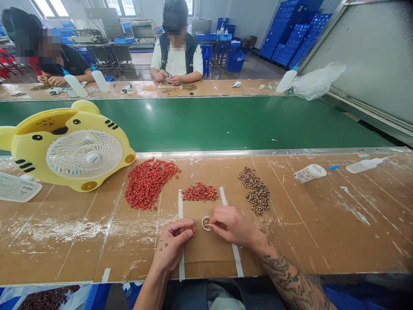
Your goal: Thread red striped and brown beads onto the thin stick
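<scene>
Here, at the lower centre of the frame, the left hand (174, 241) is pinching a red bead (192, 229) between thumb and fingers. Beside it, the right hand (231, 223) is holding its thumb and fingertips together at a white ring (203, 223); I cannot tell whether they are gripping anything. Just above the hands, a small red pile (200, 192) is lying between two tape strips (238, 260), a bigger red pile (149, 184) is spreading to its left, and a brown pile (256, 193) is sitting to its right. A yellow fan (93, 159) is resting at left.
</scene>
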